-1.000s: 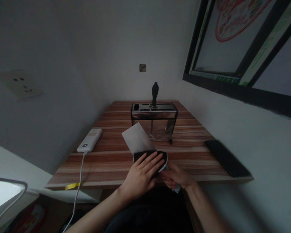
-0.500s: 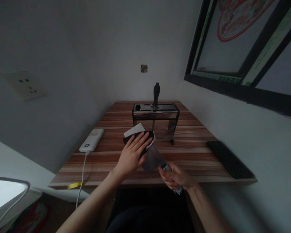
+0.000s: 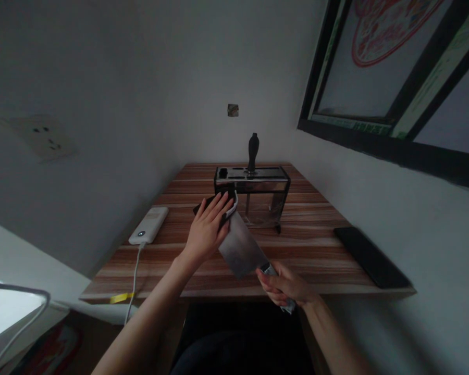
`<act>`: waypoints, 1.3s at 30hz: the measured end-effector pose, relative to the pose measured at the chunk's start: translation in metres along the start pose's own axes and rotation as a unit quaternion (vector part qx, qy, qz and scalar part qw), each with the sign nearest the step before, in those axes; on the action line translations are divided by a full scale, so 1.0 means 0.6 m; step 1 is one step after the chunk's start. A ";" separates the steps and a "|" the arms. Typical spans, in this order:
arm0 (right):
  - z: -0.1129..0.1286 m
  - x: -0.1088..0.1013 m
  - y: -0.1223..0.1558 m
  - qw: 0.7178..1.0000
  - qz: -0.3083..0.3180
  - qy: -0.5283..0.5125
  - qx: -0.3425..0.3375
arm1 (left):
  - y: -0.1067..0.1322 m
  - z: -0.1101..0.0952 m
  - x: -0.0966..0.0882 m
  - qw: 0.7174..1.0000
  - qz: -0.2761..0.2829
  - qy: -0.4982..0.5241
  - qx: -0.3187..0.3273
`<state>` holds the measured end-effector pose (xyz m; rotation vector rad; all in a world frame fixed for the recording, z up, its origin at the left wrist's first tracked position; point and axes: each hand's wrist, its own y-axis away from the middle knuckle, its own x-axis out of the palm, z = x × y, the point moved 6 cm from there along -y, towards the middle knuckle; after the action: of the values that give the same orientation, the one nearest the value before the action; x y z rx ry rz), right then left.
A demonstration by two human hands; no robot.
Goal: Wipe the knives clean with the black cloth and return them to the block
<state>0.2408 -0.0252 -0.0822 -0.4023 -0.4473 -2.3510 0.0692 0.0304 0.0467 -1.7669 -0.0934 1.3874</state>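
Observation:
My right hand [image 3: 283,285] is closed round the grey handle of a cleaver [image 3: 242,249], whose broad metal blade points away to the upper left above the table. My left hand [image 3: 208,226] holds a black cloth with a pale edge [image 3: 230,208] over the far end of that blade, its fingers lying extended across the cloth. The blade's tip is hidden under the cloth. Just behind stands a knife block [image 3: 253,186] with a metal top and clear sides. A black-handled tool [image 3: 252,151] stands upright in it.
On the wood-patterned table [image 3: 305,250], a white power bank [image 3: 148,225] with a cable [image 3: 135,271] lies at left. A black phone-like slab [image 3: 371,256] lies near the right edge. Walls close in both sides; a framed window or picture [image 3: 375,78] hangs at upper right.
My left hand has slid the cloth up and left along the blade, baring more metal and covering the tip. My right hand and the cleaver's handle have stayed nearly in place.

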 end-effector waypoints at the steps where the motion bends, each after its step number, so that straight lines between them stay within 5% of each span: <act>1: 0.000 0.000 0.000 1.000 0.001 -0.001 -0.002 | 0.000 -0.003 0.000 1.000 -0.002 0.000 -0.004; 10: 0.001 0.001 -0.001 1.000 0.010 -0.014 -0.010 | 0.023 -0.040 0.018 1.000 0.023 0.003 0.014; 24: -0.010 -0.015 -0.004 0.999 -0.042 0.007 -0.029 | 0.097 -0.169 0.043 0.986 0.116 0.078 0.095; 39: -0.008 -0.009 -0.005 0.998 -0.048 0.033 -0.020 | 0.123 -0.174 0.049 0.977 0.127 0.123 0.124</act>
<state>0.2419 -0.0219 -0.0891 -0.3271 -0.3977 -2.4615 0.1344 -0.0595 -0.0227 -1.7643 0.4341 1.2793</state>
